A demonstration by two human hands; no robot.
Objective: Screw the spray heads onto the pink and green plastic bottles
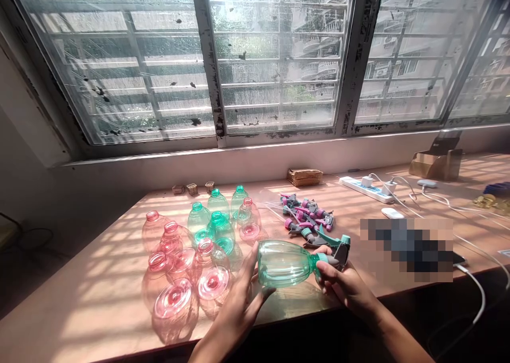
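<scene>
A clear green spray bottle (283, 264) lies sideways in the air above the table's front edge, its trigger head (340, 248) pointing right. My left hand (245, 288) is wrapped round the base end of the bottle. At the neck, my right hand (338, 280) grips the collar of the grey and green trigger head with thumb and fingers. Left of my hands stand several open pink bottles (213, 278) and several open green bottles (199, 222). Behind the held bottle lies a heap of loose trigger heads (306, 217) in grey, pink and green, some with thin tubes.
A blurred-out dark device (410, 248) with a white cable lies at the right. Behind it are a white power strip (366, 188) with plugs and a cardboard holder (436, 163). A brown box (305, 177) sits by the wall under the barred windows.
</scene>
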